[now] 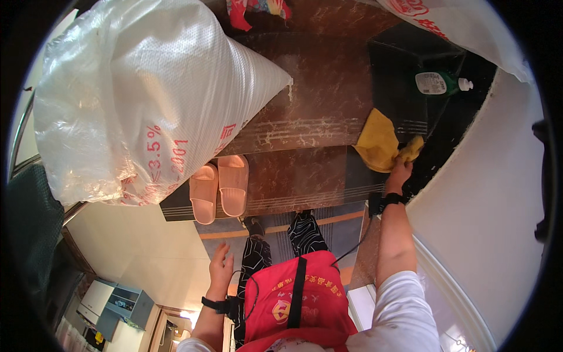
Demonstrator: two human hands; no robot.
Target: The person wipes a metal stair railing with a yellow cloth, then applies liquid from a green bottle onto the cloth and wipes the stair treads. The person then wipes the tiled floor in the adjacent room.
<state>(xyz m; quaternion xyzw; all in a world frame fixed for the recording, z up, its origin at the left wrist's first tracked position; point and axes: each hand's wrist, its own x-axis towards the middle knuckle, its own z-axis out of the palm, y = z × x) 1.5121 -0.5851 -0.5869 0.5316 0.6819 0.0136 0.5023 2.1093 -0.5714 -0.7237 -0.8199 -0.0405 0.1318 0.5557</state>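
Note:
My right hand [399, 176] is closed on one end of a yellow cloth [377, 140], which lies bunched and spread over the dark end of a stair tread by the wall. My left hand [221, 268] is raised beside my leg, fingers apart, holding nothing. Each wrist wears a black strap with a cable. Farther along the stairs, a green plastic pump bottle [440, 83] with a white cap lies on its side on black tile. A pair of pink slippers [233, 185] rests on the lower step, left of centre. I wear a red apron [299, 290].
A large white woven sack [145, 97] with red print fills the upper left. Another white bag [466, 26] hangs in at the upper right. Red-brown marble-patterned stairs [316, 88] rise ahead, with a red patterned cloth [257, 9] above. A pale wall [488, 176] bounds the right side.

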